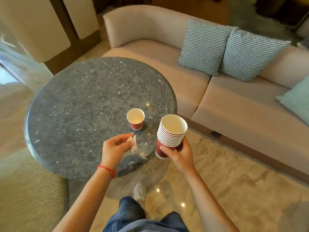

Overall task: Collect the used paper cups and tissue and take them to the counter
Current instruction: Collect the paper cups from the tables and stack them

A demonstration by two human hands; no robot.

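Note:
My right hand [179,152] grips a stack of several red paper cups [170,133] with white insides, held just off the right edge of the round grey stone table [80,104]. My left hand [115,146] pinches a crumpled white tissue [133,143] above the table's near edge. One single red paper cup [135,118] stands upright on the table, a little beyond my left hand and left of the stack.
A beige sofa [217,101] curves behind and to the right of the table, with two checked cushions [230,51] and a pale green one [297,99]. A green armchair [30,190] sits at the lower left. My legs and shoe [139,191] stand on the glossy floor.

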